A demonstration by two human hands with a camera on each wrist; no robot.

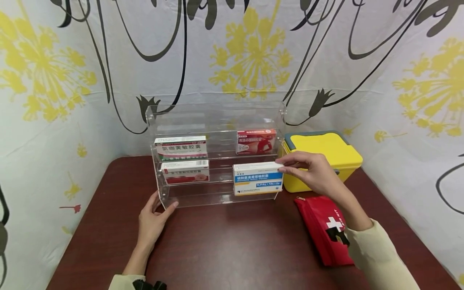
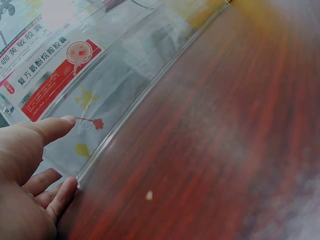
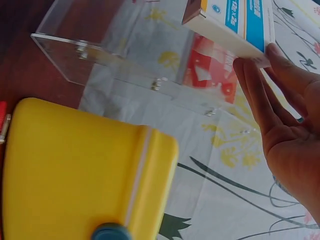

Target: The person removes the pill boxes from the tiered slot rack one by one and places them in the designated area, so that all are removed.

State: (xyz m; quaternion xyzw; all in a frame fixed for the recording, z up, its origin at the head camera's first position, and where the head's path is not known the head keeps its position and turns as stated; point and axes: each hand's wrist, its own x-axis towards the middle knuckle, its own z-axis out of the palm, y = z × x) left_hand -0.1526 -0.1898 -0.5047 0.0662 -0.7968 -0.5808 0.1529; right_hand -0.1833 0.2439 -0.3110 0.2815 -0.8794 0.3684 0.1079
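A clear acrylic tiered rack (image 1: 203,199) stands on the table. At its lower left corner, my left hand (image 1: 154,223) grips the side panel, thumb in front and other fingers outside. My right hand (image 1: 320,173) pinches the upper right corner of a white-and-blue medicine box (image 1: 257,179), held upright before the rack's lower right part. In the right wrist view, thumb and fingertips close on the end of that box (image 3: 245,25). On the rack are a white-and-green medicine box (image 1: 181,148), a white-and-red medicine box (image 1: 185,173) below it, and a red medicine box (image 1: 255,141) at right.
To the right of the rack is a yellow container (image 1: 322,151) with a grey-rimmed lid. A red first-aid pouch (image 1: 317,225) with a white cross lies under my right forearm on the dark wooden table (image 1: 224,245). Patterned cloth (image 1: 250,52) hangs behind.
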